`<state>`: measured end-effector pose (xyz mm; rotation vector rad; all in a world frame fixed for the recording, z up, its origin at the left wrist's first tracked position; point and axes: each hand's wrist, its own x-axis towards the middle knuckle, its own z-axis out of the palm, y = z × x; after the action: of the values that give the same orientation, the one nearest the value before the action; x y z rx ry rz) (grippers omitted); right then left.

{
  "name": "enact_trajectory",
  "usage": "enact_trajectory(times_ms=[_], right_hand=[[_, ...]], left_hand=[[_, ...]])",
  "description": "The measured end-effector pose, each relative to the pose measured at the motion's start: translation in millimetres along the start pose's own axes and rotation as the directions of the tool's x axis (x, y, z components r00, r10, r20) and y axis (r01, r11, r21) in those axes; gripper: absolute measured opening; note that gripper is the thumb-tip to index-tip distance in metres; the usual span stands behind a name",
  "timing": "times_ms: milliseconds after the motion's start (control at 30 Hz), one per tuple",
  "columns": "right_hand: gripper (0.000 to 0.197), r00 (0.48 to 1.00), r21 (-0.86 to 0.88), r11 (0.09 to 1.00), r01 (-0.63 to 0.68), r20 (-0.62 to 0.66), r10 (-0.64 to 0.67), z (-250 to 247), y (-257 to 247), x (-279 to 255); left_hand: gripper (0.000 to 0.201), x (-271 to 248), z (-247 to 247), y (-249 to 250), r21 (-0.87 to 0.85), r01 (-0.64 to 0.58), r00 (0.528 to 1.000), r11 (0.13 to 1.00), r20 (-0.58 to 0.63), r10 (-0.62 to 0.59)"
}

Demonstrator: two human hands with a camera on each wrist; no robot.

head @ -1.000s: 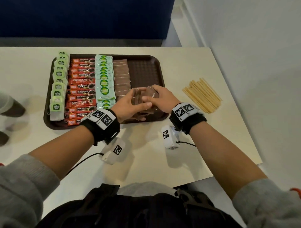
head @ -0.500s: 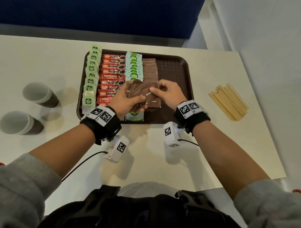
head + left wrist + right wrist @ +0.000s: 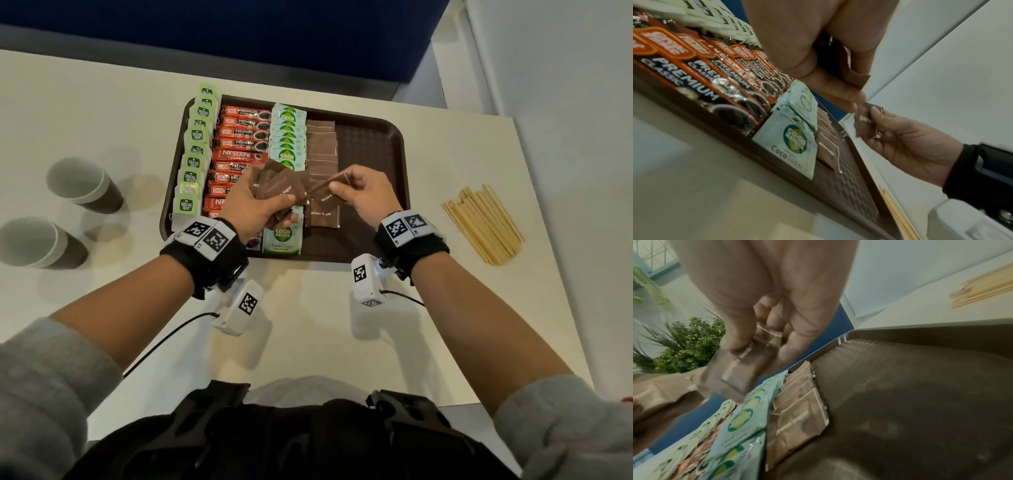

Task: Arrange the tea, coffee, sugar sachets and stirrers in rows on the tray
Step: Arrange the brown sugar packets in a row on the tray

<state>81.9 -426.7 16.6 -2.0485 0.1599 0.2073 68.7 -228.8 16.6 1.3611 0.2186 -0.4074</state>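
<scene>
Over a dark brown plastic tray (image 3: 383, 137) on a pale table (image 3: 308, 325), the left hand (image 3: 250, 202) holds a fanned bunch of brown paper sugar sachets (image 3: 281, 188), thumb on top and fingers curled beneath, while the right hand (image 3: 363, 192) pinches a single brown sachet (image 3: 325, 186) between thumb and fingertips just beside that bunch. On the tray lie four rows running away from the person: green-labelled tea bags (image 3: 195, 154) at the left edge, then red and black coffee sticks (image 3: 239, 144), then pale green coco sugar packets (image 3: 287, 137), then a row of brown sugar sachets (image 3: 322, 147), with bare tray floor to their right. Only the head view shows the bundle of pale wooden stirrers (image 3: 483, 222) lying on the table well right of the tray, and two brown paper cups with white insides (image 3: 58, 212) standing to the left. The left wrist view looks from under the left hand's curled fingers (image 3: 818, 65), shows the bunch gripped there, and reads the nearest coco packet's lettering. The right wrist view, blurred, shows the right hand's thumb and fingers closed on the single sachet above the brown row, plus a green leafy plant (image 3: 688, 345) beyond the table that no other view catches.
</scene>
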Motion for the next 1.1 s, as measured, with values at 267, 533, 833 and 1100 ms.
enact_trajectory(times_ms=[267,533,833,1100], right_hand=[[0.035,0.99,-0.234,0.963,-0.137,-0.005,0.139,3,23,-4],[0.031,0.978,-0.35,0.916,-0.196,-0.007,0.207,10,31,0],[0.033,0.97,-0.322,0.916,-0.241,-0.076,0.229,16,35,5],[0.033,0.968,-0.259,0.934,-0.245,-0.117,0.222,18,39,1]], left_hand=[[0.035,6,-13,0,0.022,-0.008,0.997,1.0,-0.072,0.01],[0.035,5,-12,0,0.054,-0.005,0.997,0.999,-0.081,0.01],[0.033,2,-10,1,0.074,0.001,0.997,0.997,-0.073,0.005],[0.036,2,-9,2,0.077,0.019,0.997,0.997,-0.07,-0.013]])
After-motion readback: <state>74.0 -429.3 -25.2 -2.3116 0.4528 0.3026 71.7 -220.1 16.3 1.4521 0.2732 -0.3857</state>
